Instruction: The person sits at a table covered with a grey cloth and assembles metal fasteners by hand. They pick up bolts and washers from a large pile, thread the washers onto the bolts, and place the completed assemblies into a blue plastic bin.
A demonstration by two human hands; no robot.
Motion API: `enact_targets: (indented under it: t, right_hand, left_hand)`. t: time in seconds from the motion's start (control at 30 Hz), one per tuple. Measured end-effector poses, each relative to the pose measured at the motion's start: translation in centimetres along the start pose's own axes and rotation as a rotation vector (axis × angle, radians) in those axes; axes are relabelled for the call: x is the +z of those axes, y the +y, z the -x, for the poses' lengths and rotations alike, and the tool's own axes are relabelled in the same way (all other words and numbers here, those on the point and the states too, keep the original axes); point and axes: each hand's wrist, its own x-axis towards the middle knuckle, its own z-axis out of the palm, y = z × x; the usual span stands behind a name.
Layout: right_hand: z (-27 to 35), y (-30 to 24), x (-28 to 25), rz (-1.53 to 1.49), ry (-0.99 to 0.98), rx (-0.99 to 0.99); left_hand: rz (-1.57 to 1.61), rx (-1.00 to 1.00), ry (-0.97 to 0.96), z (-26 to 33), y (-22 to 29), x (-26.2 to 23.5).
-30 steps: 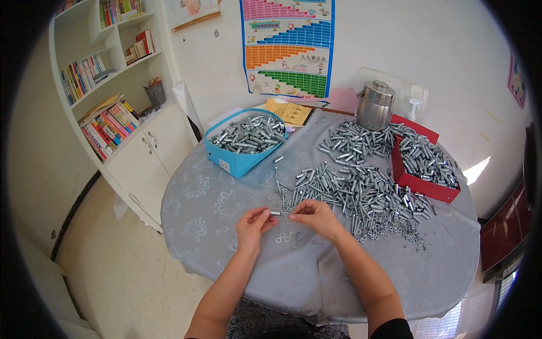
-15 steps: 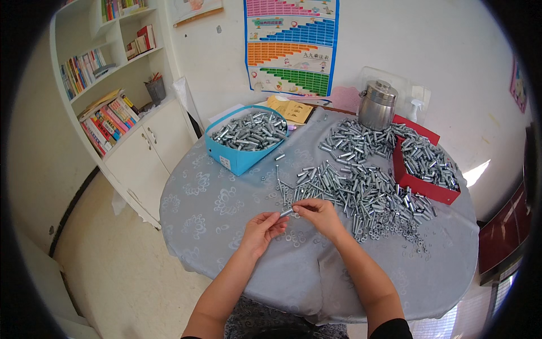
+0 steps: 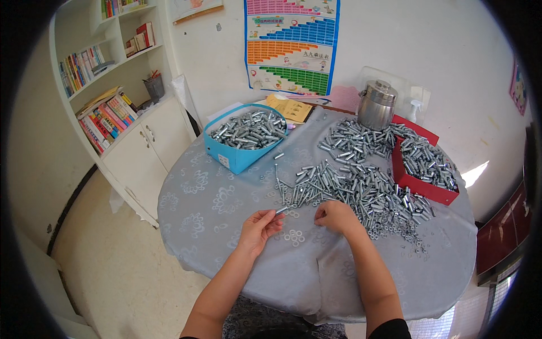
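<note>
Between the thumb and fingers of my left hand [image 3: 258, 231] is a short silver metal sleeve [image 3: 282, 209], tilted up toward the right. My right hand [image 3: 334, 217] is apart from it, low at the near edge of a pile of loose bolts [image 3: 319, 183]. Its fingers are curled and pressed together, and whatever they may hold is hidden. Several flat washers [image 3: 294, 237] lie on the cloth between my hands. More small rings and nuts [image 3: 389, 227] spread along the near right side of the pile.
A blue box [image 3: 228, 157] heaped with metal anchors stands at the back left. At the right, a red box [image 3: 432, 194] holds more. Behind the pile are a steel canister [image 3: 377, 107] and a spray bottle [image 3: 414, 111]. A grey cloth [image 3: 226, 198] covers the round table.
My right hand has left the metal sleeve and moved right, down to the edge of the pile. My left hand keeps the sleeve in nearly the same place.
</note>
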Motion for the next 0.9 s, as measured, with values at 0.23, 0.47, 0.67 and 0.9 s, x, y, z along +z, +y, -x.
enact_targets:
  t: [0.23,0.47,0.67,0.9]
  right_hand:
    - [-0.7,-1.1,0.6,-0.741,0.071,-0.025]
    - [-0.8,-2.5,0.9,-1.088,-0.004,-0.080]
    - [-0.6,-2.9,0.7,-1.121,-0.022,-0.083]
    - [-0.7,-3.0,1.1,-1.061,-0.003,-0.092]
  left_hand:
    - [-0.022,0.001,-0.006,-0.1,-0.1,-0.1]
    - [-0.048,-0.035,-0.056,-0.2,-0.3,-0.4]
    - [-0.030,-0.061,-0.062,-0.2,-0.4,-0.4]
    - [-0.004,-0.102,-0.083,-0.3,-0.4,-0.5]
